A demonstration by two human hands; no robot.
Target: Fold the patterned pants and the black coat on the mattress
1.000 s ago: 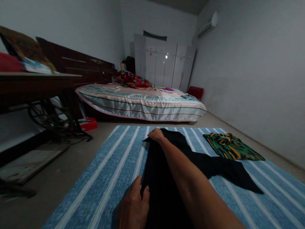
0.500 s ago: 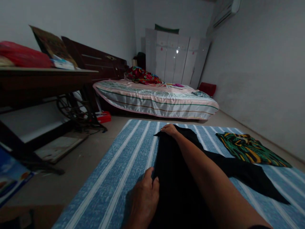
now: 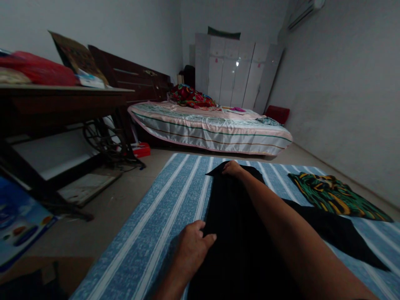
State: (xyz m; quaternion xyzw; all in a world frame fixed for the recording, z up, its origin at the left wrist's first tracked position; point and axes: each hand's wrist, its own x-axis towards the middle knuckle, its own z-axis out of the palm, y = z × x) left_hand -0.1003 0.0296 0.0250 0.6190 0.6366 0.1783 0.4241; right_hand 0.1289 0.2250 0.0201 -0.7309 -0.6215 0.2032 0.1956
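A black garment (image 3: pixel 240 233) lies spread along a blue and white striped mat (image 3: pixel 162 225) on the floor. My left hand (image 3: pixel 193 246) rests at the garment's near left edge, with its fingers curled and pinched on the cloth. My right hand (image 3: pixel 233 168) reaches out to the garment's far end and presses down on it with closed fingers. My right forearm lies across the middle of the garment and hides part of it. One dark sleeve or leg of the garment trails off to the right.
A folded green and yellow patterned cloth (image 3: pixel 334 196) lies on the mat's right side. A low bed (image 3: pixel 212 129) stands beyond the mat, a white wardrobe (image 3: pixel 234 75) behind it. A dark treadle table (image 3: pixel 62 108) stands at left. A blue printed sheet (image 3: pixel 18 221) lies on the floor.
The camera has turned left, so the scene sits further right. My left hand has shifted from gripping the garment's edge upright to lying flatter on it. My right hand stays at the far end.
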